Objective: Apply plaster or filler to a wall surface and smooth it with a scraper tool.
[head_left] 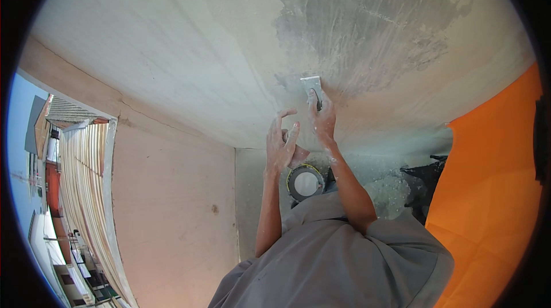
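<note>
My right hand (323, 120) grips a putty knife (311, 83), its thumb lying along the tool. The knife's wide end, edged with white, meets the wall (201, 61) just below a large dark grey patch (367, 27). Close by on the left is my left hand (280, 146), dusted white, with its index finger curved out and thumb raised. A flat pinkish-brown piece (299, 156) sticks out beside its palm, and something dark shows between the fingers; its kind is unclear. Neither of these touches the wall visibly.
Below my hands stands a dark round bucket (291, 184) with a yellow rim and whitish contents. Black crumpled sheeting (423, 184) lies on the speckled floor (384, 193). An orange sheet (488, 193) hangs at right. A low side wall (172, 210) runs along the left, with buildings beyond.
</note>
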The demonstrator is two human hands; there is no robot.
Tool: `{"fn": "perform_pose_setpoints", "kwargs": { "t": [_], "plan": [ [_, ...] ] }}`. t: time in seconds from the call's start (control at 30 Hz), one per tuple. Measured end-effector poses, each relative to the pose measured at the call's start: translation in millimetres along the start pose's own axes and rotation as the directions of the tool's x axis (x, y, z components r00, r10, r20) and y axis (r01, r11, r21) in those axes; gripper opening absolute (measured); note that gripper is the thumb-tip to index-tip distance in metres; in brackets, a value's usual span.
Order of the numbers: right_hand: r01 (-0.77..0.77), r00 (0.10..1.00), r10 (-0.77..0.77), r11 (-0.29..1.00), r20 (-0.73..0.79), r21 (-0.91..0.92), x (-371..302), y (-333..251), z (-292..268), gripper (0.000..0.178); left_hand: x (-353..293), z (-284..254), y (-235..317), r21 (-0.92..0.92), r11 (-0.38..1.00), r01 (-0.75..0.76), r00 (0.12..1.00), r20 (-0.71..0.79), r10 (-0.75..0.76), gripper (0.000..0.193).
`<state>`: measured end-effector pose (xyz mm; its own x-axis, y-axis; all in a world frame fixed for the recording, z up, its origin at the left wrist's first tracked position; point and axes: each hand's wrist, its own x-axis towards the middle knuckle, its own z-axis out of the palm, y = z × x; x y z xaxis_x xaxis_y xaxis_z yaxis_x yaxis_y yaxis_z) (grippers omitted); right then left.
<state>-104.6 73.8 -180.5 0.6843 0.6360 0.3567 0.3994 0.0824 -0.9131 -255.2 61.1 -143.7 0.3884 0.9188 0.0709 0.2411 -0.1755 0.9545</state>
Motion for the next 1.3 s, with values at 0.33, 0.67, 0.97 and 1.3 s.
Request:
{"fn": "perform_pose_setpoints", "kwargs": {
  "t": [0.33,0.67,0.97,1.3],
  "plan": [
    [-0.05,0.999,0.05,0.998,-0.012,-0.024,12.3,-22.3,0.8,0.038,0.2,-18.7,-15.6,0.009,1.0,0.011,1.0,-0.01,-0.01,0.034],
    [-0.117,0.992,0.115,0.992,0.061,0.045,14.7,-46.7,0.3,0.046,-4.8,-38.3,-22.0,0.026,0.999,0.025,0.998,-0.055,-0.023,0.031],
    [-0.14,0.988,0.133,0.986,0.076,0.095,18.0,-42.6,3.6,0.051,-5.7,-34.6,-22.9,0.051,0.998,0.02,0.999,-0.029,-0.019,0.028],
    [-0.034,0.996,0.03,0.998,0.083,0.048,24.5,-47.3,2.0,0.049,-12.5,-35.0,-28.6,0.055,0.998,0.022,0.999,-0.049,-0.02,0.026]
  ]
}}
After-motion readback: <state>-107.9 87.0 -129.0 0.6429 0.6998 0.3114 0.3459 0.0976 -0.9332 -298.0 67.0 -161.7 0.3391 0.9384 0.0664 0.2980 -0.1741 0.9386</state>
